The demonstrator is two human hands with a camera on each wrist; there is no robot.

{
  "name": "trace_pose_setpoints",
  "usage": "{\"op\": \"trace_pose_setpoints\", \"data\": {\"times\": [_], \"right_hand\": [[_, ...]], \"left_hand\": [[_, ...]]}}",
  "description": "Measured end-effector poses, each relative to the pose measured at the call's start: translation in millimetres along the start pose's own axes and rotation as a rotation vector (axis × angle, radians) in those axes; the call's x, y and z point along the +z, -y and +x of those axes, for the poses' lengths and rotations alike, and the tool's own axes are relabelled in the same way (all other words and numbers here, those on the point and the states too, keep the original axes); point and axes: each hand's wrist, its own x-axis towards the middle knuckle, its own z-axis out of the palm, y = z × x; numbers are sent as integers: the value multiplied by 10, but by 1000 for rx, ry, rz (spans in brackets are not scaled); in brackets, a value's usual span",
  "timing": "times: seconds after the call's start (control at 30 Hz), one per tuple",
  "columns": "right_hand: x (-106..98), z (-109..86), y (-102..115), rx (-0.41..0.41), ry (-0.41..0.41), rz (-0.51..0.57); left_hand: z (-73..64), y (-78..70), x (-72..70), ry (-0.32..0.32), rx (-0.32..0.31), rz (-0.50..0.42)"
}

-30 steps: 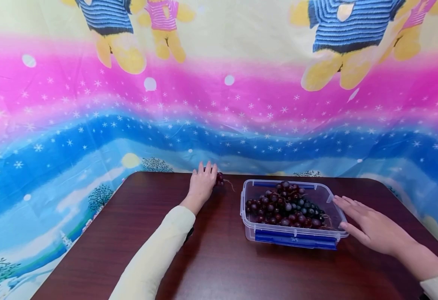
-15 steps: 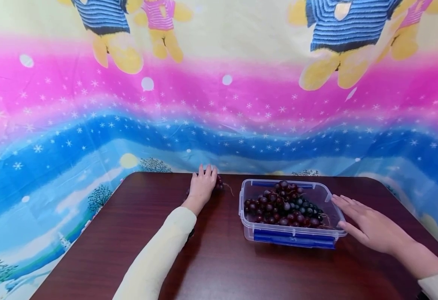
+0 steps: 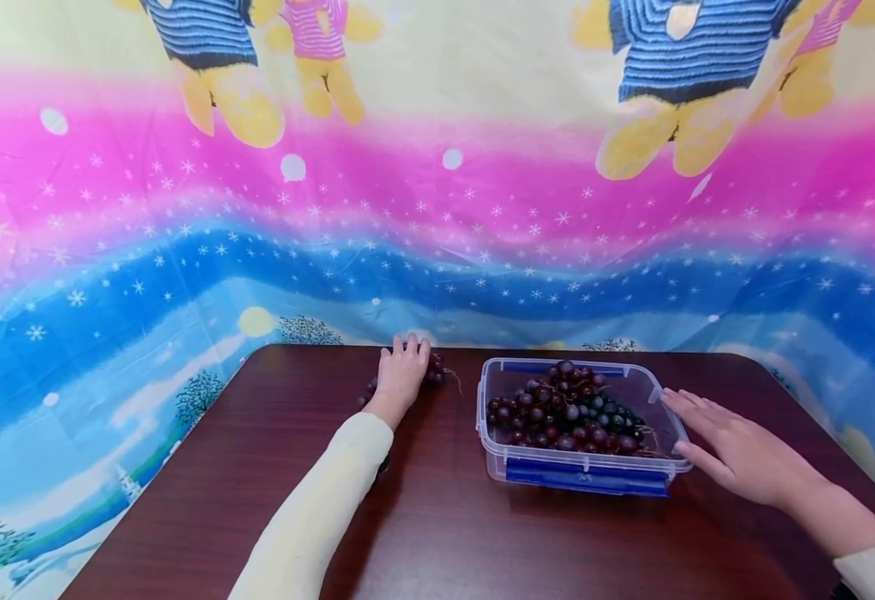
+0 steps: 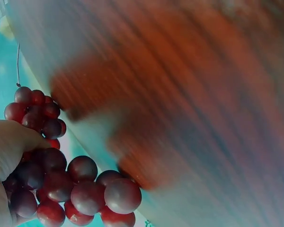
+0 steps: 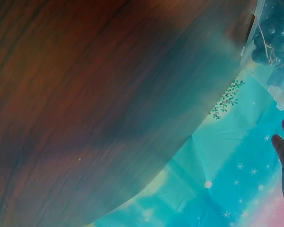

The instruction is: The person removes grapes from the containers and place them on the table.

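My left hand [image 3: 403, 377] grips a bunch of dark red grapes [image 4: 87, 195] near the table's back edge. In the left wrist view the thumb lies across the middle of the bunch, with grapes showing on both sides and a thin stem at one end. The palm hides part of the bunch. To the right stands a clear plastic container [image 3: 586, 477] with blue latches, lidless, holding dark grapes [image 3: 553, 408]. My right hand [image 3: 741, 454] has its fingers extended, fingertips right at the container's right rim. Only part of that hand shows in the right wrist view.
Both hands work over a dark brown wooden table [image 3: 437, 533] with rounded back corners. Behind it hangs a colourful curtain [image 3: 407, 192] with snowflakes and bears, close against the table's back edge.
My left hand has come slightly down and nearer with the bunch, and more grapes now show left of the wrist. The right hand and the container keep about the same place.
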Motion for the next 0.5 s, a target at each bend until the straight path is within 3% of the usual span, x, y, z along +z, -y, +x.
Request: {"op": "trace_pose_setpoints", "data": {"times": [0.4,0.5], "right_hand": [[-2,5,0,-7,-17,9],[3,0,-2,-4,-12,1]], "left_hand": [[-7,47,27,133,-46,-13],[-10,58,44,142,-50,-5]]}}
